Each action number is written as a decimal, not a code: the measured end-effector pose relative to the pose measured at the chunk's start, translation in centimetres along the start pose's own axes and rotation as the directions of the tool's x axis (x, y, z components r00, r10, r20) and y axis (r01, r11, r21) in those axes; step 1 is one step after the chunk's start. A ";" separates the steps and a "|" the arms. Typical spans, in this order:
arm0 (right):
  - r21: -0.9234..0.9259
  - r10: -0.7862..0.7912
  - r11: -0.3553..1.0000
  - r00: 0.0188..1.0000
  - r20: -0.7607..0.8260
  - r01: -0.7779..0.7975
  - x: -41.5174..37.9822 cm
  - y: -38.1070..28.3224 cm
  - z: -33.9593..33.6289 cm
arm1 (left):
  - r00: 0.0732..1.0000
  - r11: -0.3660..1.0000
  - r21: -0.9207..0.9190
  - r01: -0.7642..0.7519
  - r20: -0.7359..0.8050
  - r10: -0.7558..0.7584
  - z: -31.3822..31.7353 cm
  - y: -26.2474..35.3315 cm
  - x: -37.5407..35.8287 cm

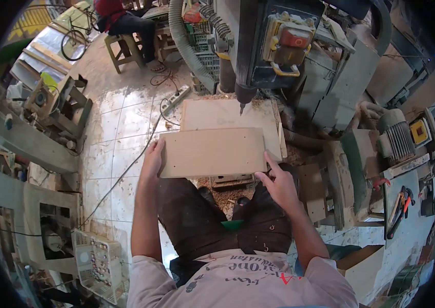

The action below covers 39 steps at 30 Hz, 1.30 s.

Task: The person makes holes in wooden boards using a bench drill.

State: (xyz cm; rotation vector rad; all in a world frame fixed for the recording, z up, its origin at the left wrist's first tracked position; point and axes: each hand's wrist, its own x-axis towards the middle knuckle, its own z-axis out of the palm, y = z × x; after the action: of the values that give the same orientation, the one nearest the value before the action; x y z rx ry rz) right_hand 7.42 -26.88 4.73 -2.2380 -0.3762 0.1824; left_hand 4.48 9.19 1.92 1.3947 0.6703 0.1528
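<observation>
Between my two hands is a flat rectangular wooden board (212, 153) with small drilled holes near its corners. My left hand (153, 158) grips its left end, thumb along the edge. At the right end, my right hand (277, 180) holds the lower corner, with the index finger along the side and the thumb at the bottom edge. The board overlaps the near part of a pale drill press table (217, 114). Above that table, the drill bit (241, 108) points down from its chuck, beyond the board's far edge.
A power strip (175, 99) with a cable lies on the tiled floor at the left. A person (125, 23) sits on a stool farther back. To the right are an electric motor (395, 136) and pliers (406, 200) on a bench. A plastic crate (99, 264) stands at lower left.
</observation>
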 end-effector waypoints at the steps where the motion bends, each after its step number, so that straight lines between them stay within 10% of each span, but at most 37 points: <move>1: -0.082 -0.028 0.996 1.000 0.001 0.028 0.2 -0.3 0.0 | 0.998 0.999 0.013 -0.053 -0.035 0.053 0.0 0.1 0.4; 14: -0.412 -0.212 0.891 0.977 -0.002 0.192 3.1 -1.7 0.2 | 0.954 0.935 0.209 -0.288 -0.016 0.298 -1.1 0.1 4.1; 18: -0.476 -0.166 0.862 0.984 0.062 0.176 3.3 -2.8 -0.1 | 0.835 0.555 0.747 -0.367 0.001 0.550 0.1 0.9 2.6; 20: -0.509 -0.152 0.844 0.986 0.072 0.168 3.7 -2.9 -0.4 | 0.755 0.014 0.930 -0.366 0.288 0.588 2.4 2.2 0.5; 22: -0.462 -0.172 0.865 0.980 0.096 0.197 3.9 -2.7 -0.4 | 0.819 0.137 0.835 -0.534 0.470 0.329 5.0 4.8 -2.4; 29: -0.174 -0.323 0.920 0.930 0.175 0.352 5.8 -1.8 -3.6 | 0.797 0.045 0.824 -0.564 0.530 0.288 9.1 3.8 -2.0; 31: -0.037 -0.133 0.987 0.916 0.378 0.159 9.9 1.7 -6.4 | 0.763 -0.018 0.805 -0.593 0.569 0.307 8.9 3.6 -1.9; 32: -0.013 -0.076 0.996 0.952 0.295 0.083 11.1 1.3 -8.7 | 0.766 -0.020 0.807 -0.590 0.568 0.301 8.9 3.8 -2.0; 33: 0.139 -0.494 0.867 0.861 0.118 0.478 13.8 4.0 -10.4 | 0.764 -0.031 0.800 -0.599 0.583 0.275 8.9 4.0 -2.0; 34: 0.191 -0.013 0.982 0.997 0.074 -0.002 12.7 -2.5 -13.6 | 0.761 -0.042 0.792 -0.609 0.598 0.251 8.9 4.1 -2.1; 36: 0.329 -0.294 0.886 0.945 -0.143 0.326 15.5 -3.8 -18.3 | 0.774 -0.025 0.800 -0.599 0.587 0.238 8.9 4.1 -2.1; 39: 0.480 -0.142 0.804 0.898 -0.417 0.350 18.8 -12.4 -23.5 | 0.785 -0.013 0.808 -0.589 0.576 0.229 9.1 4.3 -2.2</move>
State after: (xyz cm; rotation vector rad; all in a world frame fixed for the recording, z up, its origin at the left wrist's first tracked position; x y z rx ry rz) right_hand 28.59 -30.27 29.24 -1.5856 -0.3598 -0.2443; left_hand 8.69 1.20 6.95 2.9281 -0.0984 -0.0700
